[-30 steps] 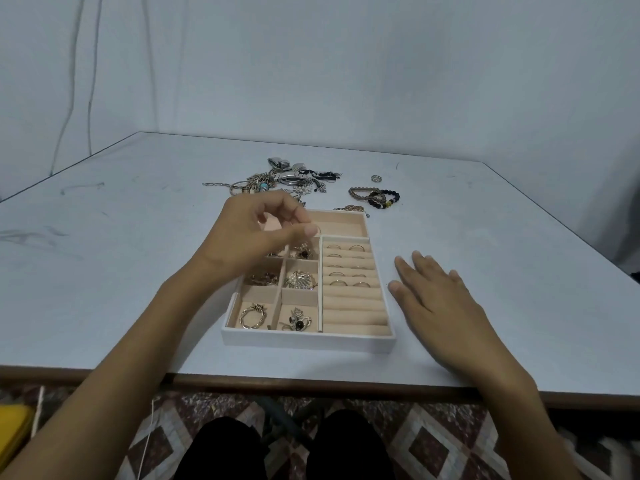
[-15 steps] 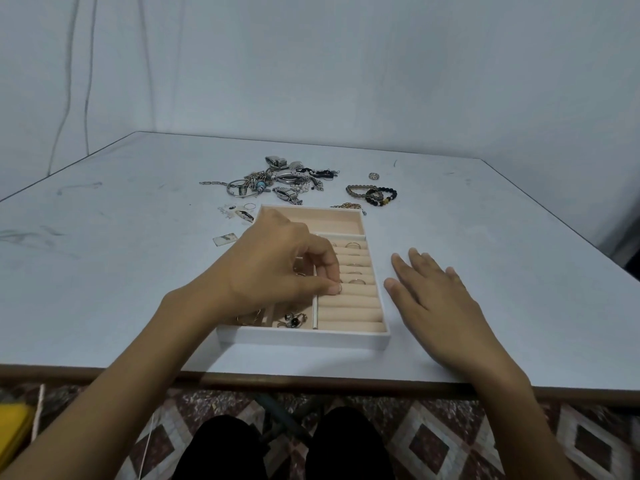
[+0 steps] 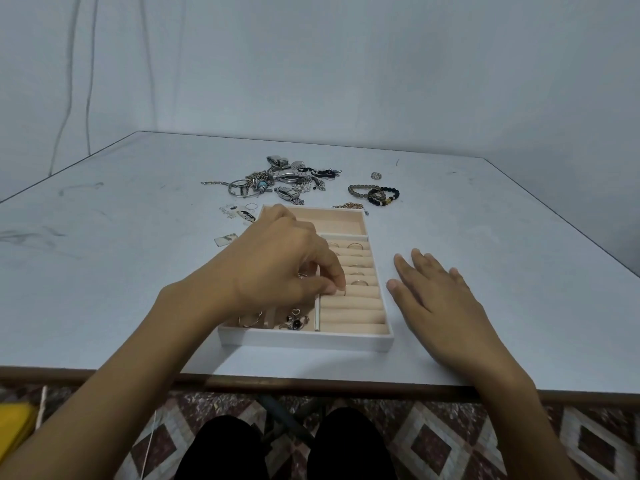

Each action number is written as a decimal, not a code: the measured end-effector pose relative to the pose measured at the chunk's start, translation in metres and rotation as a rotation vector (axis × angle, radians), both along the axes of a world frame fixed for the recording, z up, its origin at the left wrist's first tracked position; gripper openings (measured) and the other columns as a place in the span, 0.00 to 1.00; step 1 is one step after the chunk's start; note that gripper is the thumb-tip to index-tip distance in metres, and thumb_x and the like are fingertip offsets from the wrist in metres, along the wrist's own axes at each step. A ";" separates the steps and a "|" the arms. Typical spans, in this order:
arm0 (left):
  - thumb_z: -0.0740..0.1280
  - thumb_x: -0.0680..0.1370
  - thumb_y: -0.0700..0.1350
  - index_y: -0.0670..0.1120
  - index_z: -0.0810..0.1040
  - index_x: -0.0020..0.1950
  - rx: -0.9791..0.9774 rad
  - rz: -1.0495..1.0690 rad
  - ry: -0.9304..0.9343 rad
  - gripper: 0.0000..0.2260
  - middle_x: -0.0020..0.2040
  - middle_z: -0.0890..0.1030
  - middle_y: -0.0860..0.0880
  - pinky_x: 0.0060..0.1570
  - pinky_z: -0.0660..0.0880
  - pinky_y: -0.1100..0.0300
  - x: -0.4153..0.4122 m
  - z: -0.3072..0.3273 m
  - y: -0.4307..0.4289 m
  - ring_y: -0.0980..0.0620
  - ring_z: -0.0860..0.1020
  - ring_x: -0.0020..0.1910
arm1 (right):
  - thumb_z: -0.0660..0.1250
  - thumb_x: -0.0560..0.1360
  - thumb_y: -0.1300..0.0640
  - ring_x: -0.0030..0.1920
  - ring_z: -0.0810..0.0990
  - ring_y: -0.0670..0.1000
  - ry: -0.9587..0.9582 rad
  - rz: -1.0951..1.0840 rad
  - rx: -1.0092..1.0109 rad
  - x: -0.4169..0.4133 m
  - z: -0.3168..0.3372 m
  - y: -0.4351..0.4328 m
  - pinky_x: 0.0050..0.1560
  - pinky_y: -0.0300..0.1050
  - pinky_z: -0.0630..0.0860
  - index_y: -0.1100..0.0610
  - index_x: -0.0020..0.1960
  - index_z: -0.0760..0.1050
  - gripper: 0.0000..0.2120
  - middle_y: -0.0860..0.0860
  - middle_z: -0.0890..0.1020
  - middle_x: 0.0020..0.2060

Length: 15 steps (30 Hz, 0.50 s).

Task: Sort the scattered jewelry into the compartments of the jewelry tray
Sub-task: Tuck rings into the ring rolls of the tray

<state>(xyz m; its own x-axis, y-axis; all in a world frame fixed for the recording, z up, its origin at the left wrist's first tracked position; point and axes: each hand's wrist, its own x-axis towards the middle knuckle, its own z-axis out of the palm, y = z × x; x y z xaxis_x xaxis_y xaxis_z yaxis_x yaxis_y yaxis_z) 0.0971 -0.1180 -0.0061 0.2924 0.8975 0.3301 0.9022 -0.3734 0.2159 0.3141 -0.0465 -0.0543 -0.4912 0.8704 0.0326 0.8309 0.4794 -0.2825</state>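
The white jewelry tray (image 3: 304,338) with beige lining sits near the table's front edge. My left hand (image 3: 280,268) hovers over its left compartments, thumb and forefinger pinching a small ring (image 3: 343,292) at a slot of the ring rolls (image 3: 353,310). Several rings (image 3: 358,281) stand in the rolls farther back. Loose pieces (image 3: 294,320) lie in the front small compartments. My right hand (image 3: 440,303) lies flat on the table just right of the tray. A heap of scattered jewelry (image 3: 277,183) lies beyond the tray.
Two beaded bracelets (image 3: 375,194) and a small ring (image 3: 376,175) lie at the back right of the tray. A gold chain (image 3: 349,205) touches the tray's far edge. Small tags (image 3: 227,239) lie left of it. The table's front edge (image 3: 311,384) is close to me.
My left hand has moved from the tray's middle compartments down and right to the ring rolls, carrying the ring in its pinch. The right hand has stayed put.
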 end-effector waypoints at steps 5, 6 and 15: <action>0.64 0.70 0.57 0.60 0.84 0.44 -0.002 -0.010 0.070 0.10 0.39 0.82 0.61 0.49 0.56 0.62 0.002 0.002 0.002 0.61 0.76 0.42 | 0.43 0.82 0.43 0.77 0.42 0.45 -0.005 0.002 0.006 0.000 -0.001 0.001 0.75 0.45 0.38 0.46 0.78 0.47 0.26 0.46 0.46 0.78; 0.64 0.70 0.57 0.60 0.84 0.45 -0.004 -0.006 0.084 0.10 0.40 0.82 0.61 0.49 0.56 0.62 0.003 0.002 0.003 0.62 0.76 0.42 | 0.43 0.82 0.43 0.77 0.42 0.45 -0.005 0.002 0.007 0.000 -0.001 0.001 0.75 0.45 0.38 0.46 0.78 0.47 0.26 0.46 0.46 0.78; 0.66 0.71 0.57 0.61 0.83 0.46 0.034 -0.009 0.088 0.08 0.40 0.82 0.61 0.49 0.57 0.61 0.000 -0.003 0.005 0.62 0.76 0.42 | 0.44 0.82 0.43 0.77 0.43 0.44 0.014 0.003 0.003 0.000 0.000 -0.001 0.75 0.45 0.38 0.46 0.78 0.48 0.26 0.45 0.47 0.78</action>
<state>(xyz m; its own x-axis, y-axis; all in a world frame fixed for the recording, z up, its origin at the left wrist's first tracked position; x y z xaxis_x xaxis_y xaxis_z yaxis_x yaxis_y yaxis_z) 0.0976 -0.1127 -0.0096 0.3292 0.8834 0.3333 0.9138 -0.3870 0.1232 0.3143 -0.0472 -0.0539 -0.4934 0.8688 0.0419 0.8253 0.4828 -0.2927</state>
